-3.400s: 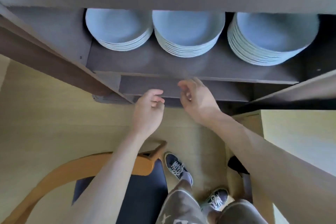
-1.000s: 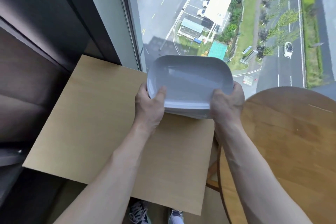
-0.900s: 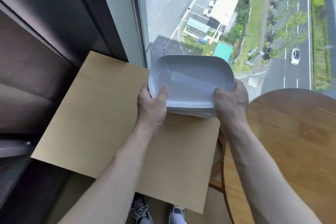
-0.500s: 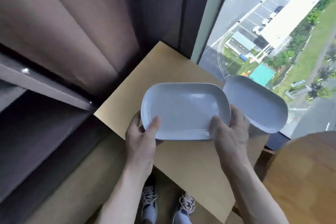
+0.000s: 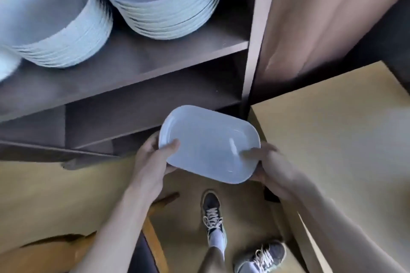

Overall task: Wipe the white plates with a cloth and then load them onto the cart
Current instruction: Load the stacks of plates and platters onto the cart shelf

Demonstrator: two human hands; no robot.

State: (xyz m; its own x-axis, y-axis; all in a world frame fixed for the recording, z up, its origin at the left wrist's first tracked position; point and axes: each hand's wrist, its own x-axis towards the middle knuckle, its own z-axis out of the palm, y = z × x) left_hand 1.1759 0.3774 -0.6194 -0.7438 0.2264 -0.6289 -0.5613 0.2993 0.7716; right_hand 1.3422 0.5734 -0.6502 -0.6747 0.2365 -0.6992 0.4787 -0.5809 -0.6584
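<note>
Plate [image 5: 209, 144], white, gripped by left hand [image 5: 153, 159] and right hand [image 5: 269, 167].

Restaurant-like dining room: dark shelf unit [image 5: 155, 55] with stacked white plates [image 5: 168, 13], wooden chair [image 5: 153, 238].

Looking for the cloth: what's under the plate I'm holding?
The left hand and right hand hold the plate by its edges; floor shows below. Its underside is hidden.

White plate [image 5: 208, 144], dark brown shelf [image 5: 133, 62], pale wood tabletop [image 5: 332, 131], grey sneakers [image 5: 211, 208]
</note>
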